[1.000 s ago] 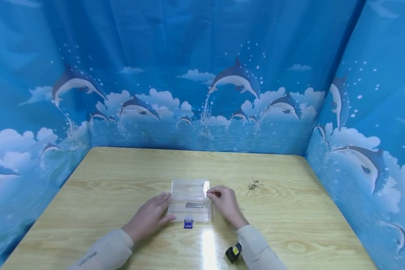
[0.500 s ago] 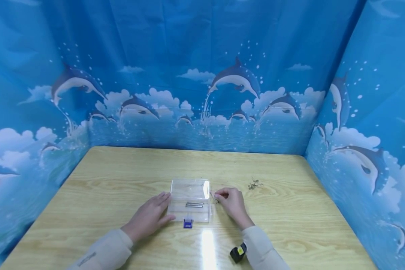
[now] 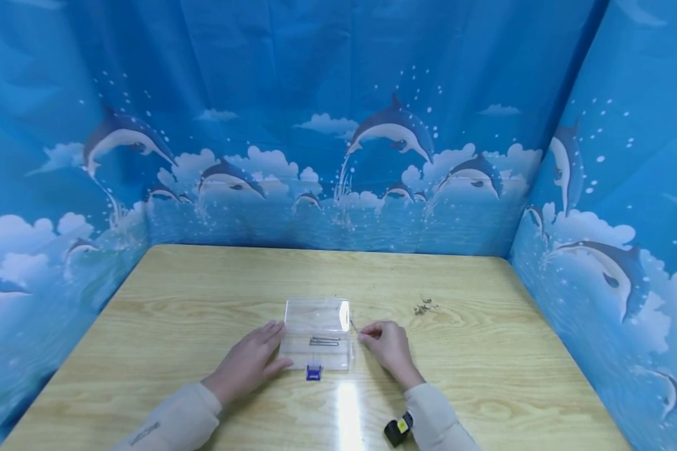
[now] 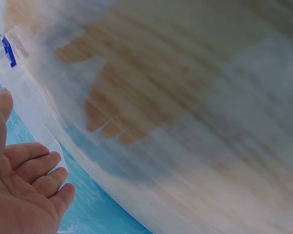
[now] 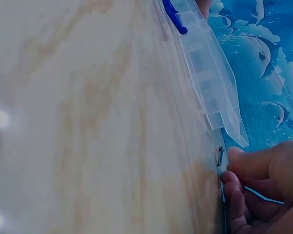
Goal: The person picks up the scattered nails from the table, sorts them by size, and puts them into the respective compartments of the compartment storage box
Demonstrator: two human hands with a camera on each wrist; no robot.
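A clear plastic box [image 3: 293,358] lies with its lid [image 3: 315,313] folded back and a blue latch [image 3: 314,373] at the front. Inside it are a few thin metal rods [image 3: 324,341]. My left hand [image 3: 249,363] rests along the box's left side, fingers extended and thumb at the front corner. Just beyond the right side, my right hand [image 3: 389,347] pinches a thin metal rod [image 3: 355,326] between thumb and fingertips. The right wrist view shows the rod's end [image 5: 220,156] sticking out by the thumb; its exact kind I cannot tell.
A small pile of thin dark pieces [image 3: 425,307] lies on the wooden table [image 3: 203,275], to the right and behind the right hand. By the right sleeve is a black block with a yellow patch [image 3: 397,430]. Blue dolphin-print curtains [image 3: 327,219] stand around the table.
My right hand has moved from the box's right edge a little to the right and toward me, the rod now showing at its fingertips. The left hand and box stay put.
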